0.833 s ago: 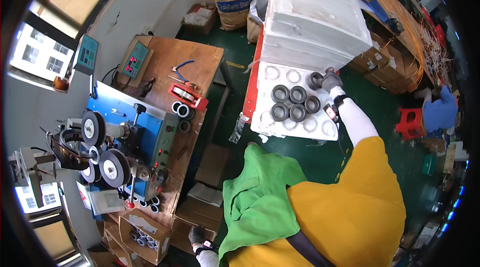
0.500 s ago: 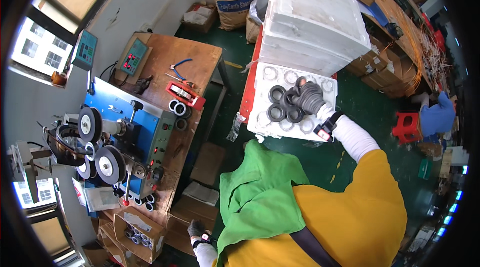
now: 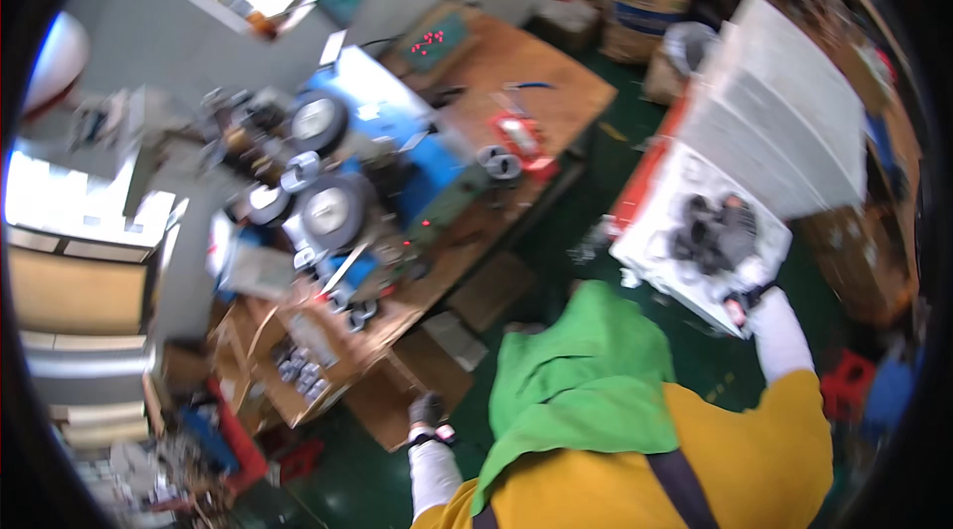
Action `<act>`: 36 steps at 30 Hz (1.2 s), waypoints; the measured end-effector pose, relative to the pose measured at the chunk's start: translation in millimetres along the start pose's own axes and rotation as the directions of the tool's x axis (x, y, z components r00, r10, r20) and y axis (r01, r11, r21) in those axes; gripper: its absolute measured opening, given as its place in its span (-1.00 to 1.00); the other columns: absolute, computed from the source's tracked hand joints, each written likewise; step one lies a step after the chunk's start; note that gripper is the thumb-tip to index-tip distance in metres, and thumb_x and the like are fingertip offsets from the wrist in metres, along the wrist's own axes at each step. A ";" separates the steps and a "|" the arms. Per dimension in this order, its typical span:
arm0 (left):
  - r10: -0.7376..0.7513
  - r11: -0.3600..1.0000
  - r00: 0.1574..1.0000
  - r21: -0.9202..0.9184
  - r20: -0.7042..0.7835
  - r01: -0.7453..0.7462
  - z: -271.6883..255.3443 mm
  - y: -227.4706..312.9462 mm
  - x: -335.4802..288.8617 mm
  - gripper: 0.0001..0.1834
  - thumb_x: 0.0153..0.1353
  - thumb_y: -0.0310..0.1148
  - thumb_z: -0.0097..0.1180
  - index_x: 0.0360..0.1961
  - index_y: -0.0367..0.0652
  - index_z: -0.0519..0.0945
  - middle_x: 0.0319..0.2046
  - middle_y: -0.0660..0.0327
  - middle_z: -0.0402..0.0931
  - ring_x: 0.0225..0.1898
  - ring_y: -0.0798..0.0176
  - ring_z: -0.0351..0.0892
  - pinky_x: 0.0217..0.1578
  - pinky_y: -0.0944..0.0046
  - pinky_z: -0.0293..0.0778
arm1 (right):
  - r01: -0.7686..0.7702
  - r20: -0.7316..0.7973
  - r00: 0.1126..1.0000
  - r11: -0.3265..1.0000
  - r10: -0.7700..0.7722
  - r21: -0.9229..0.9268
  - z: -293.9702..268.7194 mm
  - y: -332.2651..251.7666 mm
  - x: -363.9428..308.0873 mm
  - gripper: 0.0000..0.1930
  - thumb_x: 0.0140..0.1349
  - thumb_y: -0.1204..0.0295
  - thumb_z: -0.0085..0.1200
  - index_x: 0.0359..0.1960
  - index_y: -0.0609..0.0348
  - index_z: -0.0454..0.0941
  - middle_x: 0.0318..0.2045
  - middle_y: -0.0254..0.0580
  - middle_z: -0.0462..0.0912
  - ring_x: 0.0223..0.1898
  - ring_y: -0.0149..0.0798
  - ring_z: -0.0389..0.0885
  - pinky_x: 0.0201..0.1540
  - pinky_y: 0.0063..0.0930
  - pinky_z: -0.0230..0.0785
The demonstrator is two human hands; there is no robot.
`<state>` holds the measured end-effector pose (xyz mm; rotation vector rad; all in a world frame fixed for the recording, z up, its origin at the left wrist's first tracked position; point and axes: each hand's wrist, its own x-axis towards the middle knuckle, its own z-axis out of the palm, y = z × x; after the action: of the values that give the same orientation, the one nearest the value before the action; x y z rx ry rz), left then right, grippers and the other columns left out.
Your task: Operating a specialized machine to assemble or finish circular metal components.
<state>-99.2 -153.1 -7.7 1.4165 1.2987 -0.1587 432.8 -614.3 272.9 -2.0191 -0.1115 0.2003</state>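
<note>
My right hand [image 3: 735, 234], in a dark grey ribbed glove, is over a cluster of black rings [image 3: 690, 236] on a white foam tray [image 3: 650, 249]. It touches the rings, but blur smears its fingers and hides whether it grips any. A dark band sits at its wrist. Lower down, my left hand [image 3: 427, 410], also in a dark glove, hangs beside a flattened-looking cardboard box [image 3: 397, 405]. Nothing can be made out in it, and its fingers are too blurred to read.
To the left, a blue machine with dark wheels [image 3: 333, 211] stands on a wooden table [image 3: 556, 82], with a red tape dispenser [image 3: 521, 140] and grey rings [image 3: 499, 164]. A carton of rings [image 3: 298, 370] sits below. White foam boxes [image 3: 784, 122] are stacked behind the tray.
The view has turned left, so the machine, table and tray appear farther right. My right hand remains at the black rings; the rings look bunched closer under it. My left hand stays low.
</note>
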 end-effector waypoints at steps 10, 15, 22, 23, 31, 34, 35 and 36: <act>-0.361 0.674 0.928 -0.664 0.088 0.325 2.9 35.8 -11.8 -0.91 0.04 -0.35 -0.10 -0.54 -0.02 0.28 -0.58 0.24 0.28 -0.56 0.17 0.27 -0.56 0.19 0.17 | 0.181 0.262 0.957 0.963 -0.125 -0.198 137.0 69.0 15.9 -0.84 -0.07 0.53 0.02 -0.40 0.19 0.39 -0.56 -0.19 0.49 -0.51 -0.35 0.43 -0.42 -0.47 0.31; -0.278 0.726 0.960 -0.661 -0.027 0.191 -27.3 24.1 -0.4 -0.86 0.01 -0.35 -0.02 -0.39 -0.08 0.34 -0.54 0.22 0.37 -0.54 0.18 0.37 -0.57 0.19 0.29 | 0.240 0.604 0.792 0.865 0.089 -0.441 223.1 118.8 -5.1 -0.75 -0.09 0.28 0.07 -0.37 0.12 0.47 -0.46 -0.10 0.54 -0.38 -0.17 0.52 -0.26 -0.39 0.34; -0.376 0.676 0.925 -0.697 -0.051 0.237 -47.5 -43.5 -30.5 -0.75 0.06 -0.24 -0.08 -0.25 -0.12 0.38 -0.33 0.15 0.47 -0.40 0.11 0.48 -0.48 0.14 0.33 | -0.307 0.445 0.640 0.739 0.627 -0.600 241.2 202.9 -40.7 -0.72 0.04 0.21 -0.03 -0.59 0.19 0.52 -0.69 -0.26 0.52 -0.74 -0.33 0.44 -0.64 -0.42 0.31; -0.439 0.673 0.898 -0.674 -0.032 0.305 -46.6 -57.2 -38.9 -0.71 0.08 -0.23 -0.11 -0.20 -0.14 0.36 -0.26 0.13 0.47 -0.41 0.09 0.49 -0.51 0.19 0.33 | -0.336 0.421 0.622 0.711 0.660 -0.617 242.5 204.2 -44.3 -0.71 0.04 0.21 -0.03 -0.58 0.19 0.52 -0.69 -0.25 0.52 -0.73 -0.34 0.44 -0.63 -0.43 0.32; -0.588 0.498 0.809 -0.793 -0.012 0.351 -58.6 -109.4 -58.1 -0.63 0.10 -0.30 -0.09 -0.06 -0.17 0.29 -0.22 0.05 0.43 -0.33 -0.05 0.49 -0.44 0.03 0.43 | -0.373 0.414 0.640 0.733 0.648 -0.569 260.6 194.8 -36.3 -0.75 0.04 0.25 -0.03 -0.59 0.18 0.50 -0.70 -0.28 0.51 -0.77 -0.37 0.38 -0.68 -0.46 0.27; -0.558 0.487 0.830 -0.811 -0.004 0.324 -58.7 -110.5 -47.2 -0.69 0.09 -0.31 -0.08 -0.13 -0.16 0.32 -0.31 0.06 0.47 -0.34 -0.07 0.48 -0.40 -0.01 0.44 | -0.363 0.451 0.656 0.778 0.604 -0.513 269.9 173.0 -14.5 -0.84 0.05 0.31 -0.04 -0.46 0.13 0.45 -0.66 -0.31 0.49 -0.72 -0.41 0.39 -0.72 -0.55 0.23; -0.508 0.533 0.861 -0.786 -0.001 0.313 -59.0 -103.3 -41.4 -0.69 0.10 -0.30 -0.10 -0.13 -0.14 0.32 -0.30 0.07 0.47 -0.34 -0.07 0.48 -0.40 -0.02 0.43 | -0.330 0.456 0.691 0.806 0.561 -0.491 272.9 168.2 -8.2 -0.84 0.05 0.31 -0.04 -0.46 0.13 0.45 -0.67 -0.32 0.49 -0.73 -0.41 0.39 -0.72 -0.54 0.23; -0.456 0.578 0.890 -0.759 0.005 0.300 -58.1 -95.0 -34.1 -0.70 0.10 -0.29 -0.11 -0.13 -0.13 0.32 -0.30 0.07 0.48 -0.33 -0.06 0.48 -0.41 -0.03 0.42 | -0.297 0.457 0.724 0.832 0.516 -0.469 275.4 165.6 -2.3 -0.84 0.05 0.31 -0.04 -0.45 0.12 0.46 -0.68 -0.32 0.48 -0.73 -0.41 0.39 -0.73 -0.54 0.23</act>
<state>-214.7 -153.8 -21.9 0.4246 1.5700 0.2265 376.5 -444.8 5.7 -2.2712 -0.0683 1.1625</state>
